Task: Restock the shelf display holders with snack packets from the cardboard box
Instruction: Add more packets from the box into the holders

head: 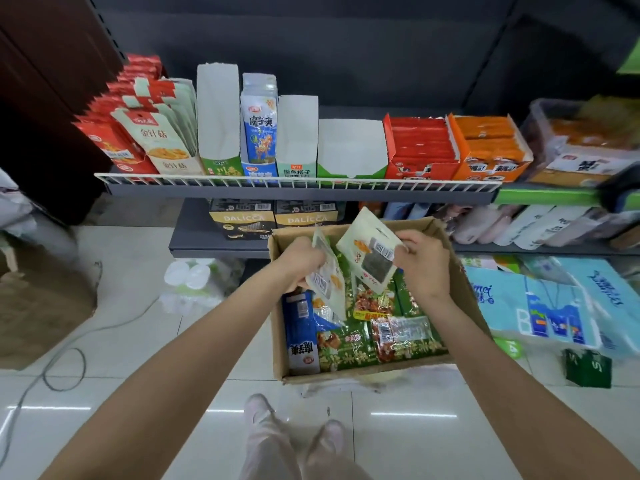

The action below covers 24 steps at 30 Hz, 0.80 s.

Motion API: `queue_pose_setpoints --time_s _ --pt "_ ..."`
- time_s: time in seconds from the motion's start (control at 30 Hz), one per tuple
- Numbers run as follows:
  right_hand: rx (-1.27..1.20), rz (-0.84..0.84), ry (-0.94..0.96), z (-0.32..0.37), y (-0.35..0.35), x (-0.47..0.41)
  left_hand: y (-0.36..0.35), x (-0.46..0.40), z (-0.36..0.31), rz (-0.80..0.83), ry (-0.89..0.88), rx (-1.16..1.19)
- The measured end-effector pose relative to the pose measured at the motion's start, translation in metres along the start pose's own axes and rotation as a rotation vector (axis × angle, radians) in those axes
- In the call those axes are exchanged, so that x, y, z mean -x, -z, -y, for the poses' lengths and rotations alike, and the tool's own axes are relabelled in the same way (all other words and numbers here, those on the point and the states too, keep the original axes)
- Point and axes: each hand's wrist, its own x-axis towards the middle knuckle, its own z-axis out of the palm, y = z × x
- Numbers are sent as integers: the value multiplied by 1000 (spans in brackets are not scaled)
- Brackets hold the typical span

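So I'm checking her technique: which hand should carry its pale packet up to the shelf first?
Probably the right hand: its packet is already raised toward the shelf, while the left hand holds its packet lower.

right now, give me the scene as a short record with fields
left hand: left hand grips a pale packet over the box
right hand: right hand pinches a second pale packet
box: cardboard box on the floor, green and blue packets inside
shelf: three white holders look empty
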Motion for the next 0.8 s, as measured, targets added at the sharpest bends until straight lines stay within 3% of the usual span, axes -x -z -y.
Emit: queue_pose_setpoints --time_s 0.27,0.37,0.5,0.67,0.8 --pt "57 43 34 5 -1 8 -12 7 3 -3 57 159" --pt "80 -29 68 9 3 11 -10 10 1 -1 93 225" --pt "-70 -157 144 17 10 12 -5 14 -5 -19 123 298" --pt "-168 131 320 29 14 14 4 18 -24 94 127 677" --pt "-299 329 206 28 16 15 8 19 -26 38 73 591"
